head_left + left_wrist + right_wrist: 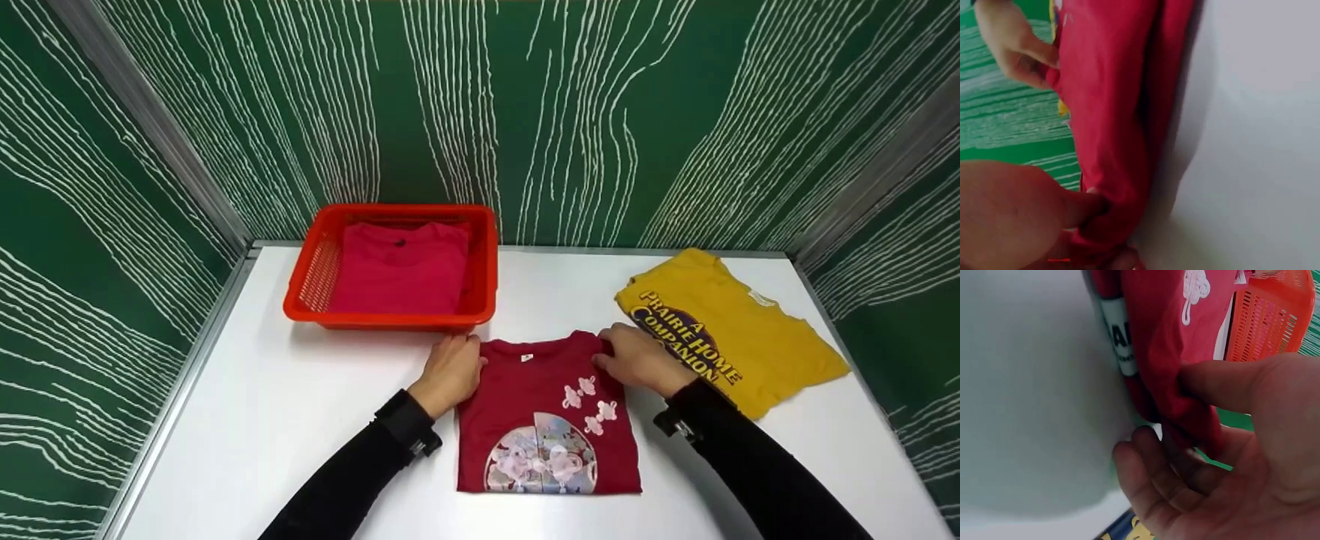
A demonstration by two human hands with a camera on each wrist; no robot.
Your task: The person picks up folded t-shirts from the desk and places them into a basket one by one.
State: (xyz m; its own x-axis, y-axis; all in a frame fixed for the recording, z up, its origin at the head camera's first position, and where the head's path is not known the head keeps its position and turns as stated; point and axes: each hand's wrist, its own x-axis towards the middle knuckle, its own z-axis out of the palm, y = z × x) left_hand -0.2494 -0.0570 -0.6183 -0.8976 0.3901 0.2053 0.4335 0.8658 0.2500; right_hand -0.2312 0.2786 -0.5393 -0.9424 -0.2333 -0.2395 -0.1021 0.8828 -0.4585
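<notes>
A dark red T-shirt (517, 397), folded into a rectangle, lies in front of me with its collar away from me. White flower shapes and a round print show on its front. My left hand (452, 373) pinches its far left corner; in the left wrist view the thumb (1086, 205) presses on the cloth. At the far right corner my right hand (641, 360) grips the shirt between the thumb (1213, 382) and fingers curled beneath. A white strip with dark letters (1120, 334) shows at the folded side edge in the right wrist view.
Behind the shirt, to the left, stands a red plastic basket (405, 321) with a folded pink shirt (405, 270) inside. A yellow printed T-shirt (750, 337) lies at the right, close to my right hand. Green walls with white lines (525, 112) enclose the white table (247, 405).
</notes>
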